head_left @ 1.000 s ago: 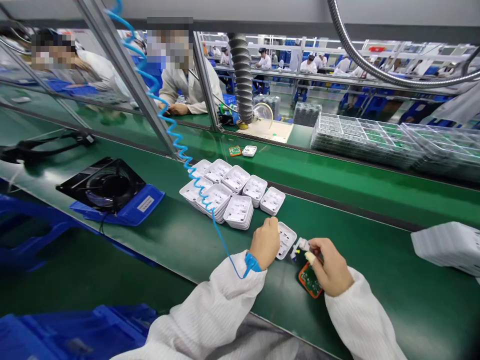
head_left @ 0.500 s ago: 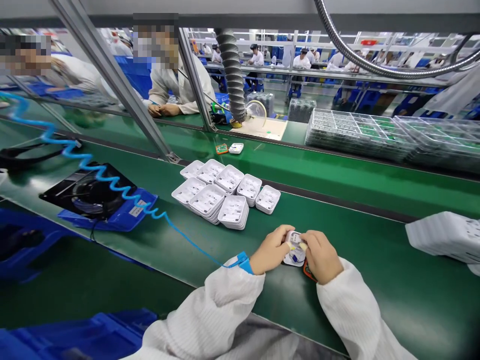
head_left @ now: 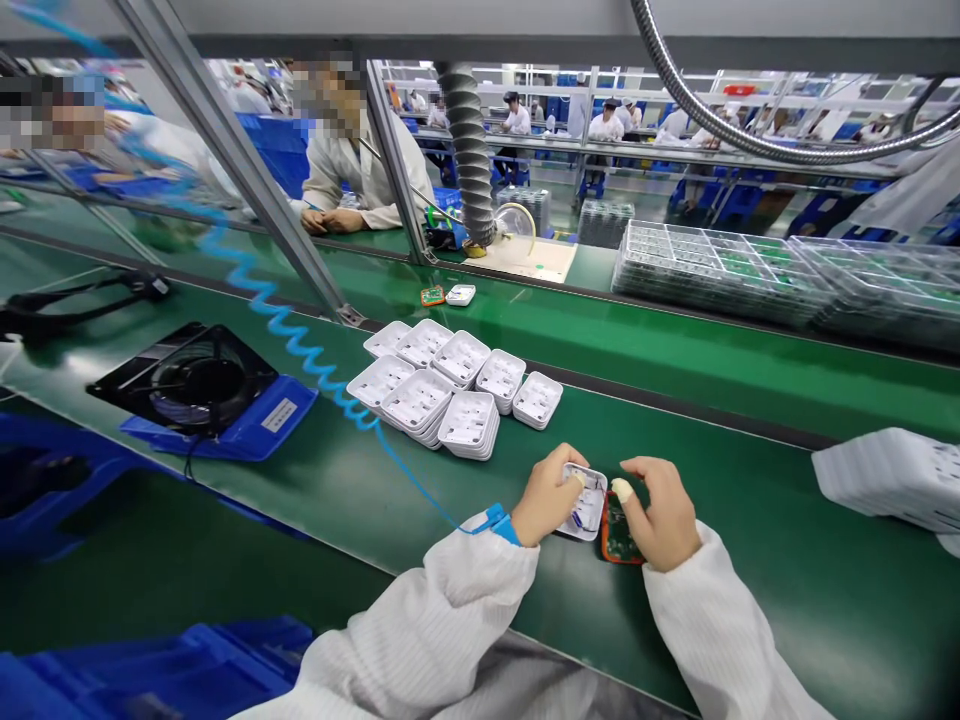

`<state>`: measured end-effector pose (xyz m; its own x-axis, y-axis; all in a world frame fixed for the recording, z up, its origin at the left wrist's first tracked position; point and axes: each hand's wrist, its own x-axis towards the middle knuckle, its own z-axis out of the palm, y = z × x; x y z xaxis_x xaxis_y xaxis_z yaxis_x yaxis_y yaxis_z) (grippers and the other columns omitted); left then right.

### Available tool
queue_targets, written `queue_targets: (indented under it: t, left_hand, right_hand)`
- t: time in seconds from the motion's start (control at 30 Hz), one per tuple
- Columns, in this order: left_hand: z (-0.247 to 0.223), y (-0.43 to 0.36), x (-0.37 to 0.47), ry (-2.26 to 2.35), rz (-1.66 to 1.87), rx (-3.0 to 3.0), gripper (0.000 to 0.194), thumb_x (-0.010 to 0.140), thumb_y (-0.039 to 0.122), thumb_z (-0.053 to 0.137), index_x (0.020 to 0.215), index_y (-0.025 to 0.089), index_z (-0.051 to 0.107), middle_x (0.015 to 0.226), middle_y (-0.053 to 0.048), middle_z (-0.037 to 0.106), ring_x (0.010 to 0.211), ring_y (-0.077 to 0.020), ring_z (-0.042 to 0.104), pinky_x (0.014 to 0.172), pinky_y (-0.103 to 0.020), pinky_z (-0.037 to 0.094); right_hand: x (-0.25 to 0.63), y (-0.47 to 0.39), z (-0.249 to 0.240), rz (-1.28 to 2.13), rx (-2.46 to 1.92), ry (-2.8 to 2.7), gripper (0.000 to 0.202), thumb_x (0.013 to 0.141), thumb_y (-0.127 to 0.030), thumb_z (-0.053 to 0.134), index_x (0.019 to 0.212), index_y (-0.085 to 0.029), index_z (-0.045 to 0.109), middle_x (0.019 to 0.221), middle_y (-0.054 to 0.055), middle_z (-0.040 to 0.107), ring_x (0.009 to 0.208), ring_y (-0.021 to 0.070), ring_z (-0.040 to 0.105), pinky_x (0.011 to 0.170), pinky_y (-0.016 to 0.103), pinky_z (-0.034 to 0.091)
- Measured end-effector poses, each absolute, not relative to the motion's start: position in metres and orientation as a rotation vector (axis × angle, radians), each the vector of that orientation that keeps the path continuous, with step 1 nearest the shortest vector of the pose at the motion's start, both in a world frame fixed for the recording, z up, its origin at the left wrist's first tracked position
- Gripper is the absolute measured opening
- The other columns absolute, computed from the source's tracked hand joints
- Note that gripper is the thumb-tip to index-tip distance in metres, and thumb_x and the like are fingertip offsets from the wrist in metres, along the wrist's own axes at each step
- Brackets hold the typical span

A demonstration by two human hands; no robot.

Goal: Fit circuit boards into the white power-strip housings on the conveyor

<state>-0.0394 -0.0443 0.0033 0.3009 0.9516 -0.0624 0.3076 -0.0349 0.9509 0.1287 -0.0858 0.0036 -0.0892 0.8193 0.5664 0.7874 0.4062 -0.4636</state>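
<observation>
Reader: Head view, the only one to log. Left hand?

Scribe: Left hand (head_left: 549, 495) is closed on the left side of a shallow white plastic shell with rounded corners (head_left: 595, 495): thumb over the interior, fingers at the outer edge, partly hidden. Pale cover on the thumb tip. A small dark-blue piece (head_left: 577, 519) shows inside the shell; too small to identify.

Reader: Right hand?

Scribe: Right hand (head_left: 664, 515) has thumb and forefinger spread well apart, nothing seen between them. Contact with what lies below: cannot tell.

Reader: And what lies below?

Scribe: A green circuit board with an orange rim (head_left: 621, 535), on the smooth green bench (head_left: 735, 580). The right hand covers part of its right side.

Reader: Key relation?

Scribe: Board lies immediately right of the shell, between it and the right palm. Right hand is clearly the nearer; left hand is across the shell. Board's long axis, as far as it shows, runs away from the person, roughly along the shell's side. Facing edges touch or nearly so; cannot tell which.

Reader: Surroundings?

Scribe: Stacked white shells (head_left: 469, 425) ahead-left; blue coiled cord (head_left: 277, 315) leading to a blue wristband (head_left: 501, 522) on the left wrist. Across the line, a co-worker's hands (head_left: 334, 221), well apart from the person's own.
</observation>
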Motion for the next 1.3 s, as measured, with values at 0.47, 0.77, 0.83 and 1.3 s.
queue_targets:
  t: [0.47,0.77,0.83,1.3]
  left_hand:
    - [-0.005,-0.043,-0.039,1.219,0.795,1.461,0.021,0.083,0.022,0.039,0.091,0.019,0.058,0.092,-0.001,0.063,0.087,-0.0147,0.056,0.076,-0.025,0.044]
    - [-0.002,-0.044,-0.041,1.267,0.754,1.498,0.026,0.082,0.024,0.039,0.096,0.019,0.061,0.097,-0.003,0.066,0.091,-0.0173,0.058,0.078,-0.026,0.044]
    - [-0.002,-0.043,-0.042,1.280,0.745,1.511,0.027,0.082,0.024,0.039,0.097,0.019,0.061,0.099,-0.003,0.066,0.092,-0.0175,0.058,0.079,-0.026,0.044]
    - [0.002,-0.045,-0.042,1.291,0.720,1.569,0.031,0.083,0.022,0.037,0.103,0.019,0.061,0.098,-0.003,0.067,0.089,-0.0167,0.060,0.078,-0.026,0.044]
  right_hand:
    - [0.093,-0.082,-0.013,0.063,-1.610,-2.141,0.015,0.084,-0.016,0.040,0.079,-0.018,0.054,0.074,0.004,0.055,0.072,0.0187,0.047,0.067,0.031,0.031]
    - [0.101,-0.077,-0.023,0.090,-1.565,-2.166,0.010,0.082,-0.016,0.043,0.078,-0.018,0.052,0.073,0.003,0.053,0.071,0.0177,0.045,0.066,0.030,0.030]
    - [0.100,-0.077,-0.023,0.057,-1.567,-2.178,0.011,0.083,-0.016,0.042,0.078,-0.018,0.052,0.072,0.003,0.053,0.070,0.0179,0.044,0.066,0.030,0.030]
    - [0.100,-0.077,-0.027,-0.004,-1.509,-2.148,0.012,0.082,-0.017,0.041,0.075,-0.018,0.050,0.070,0.003,0.051,0.070,0.0178,0.043,0.066,0.030,0.030]
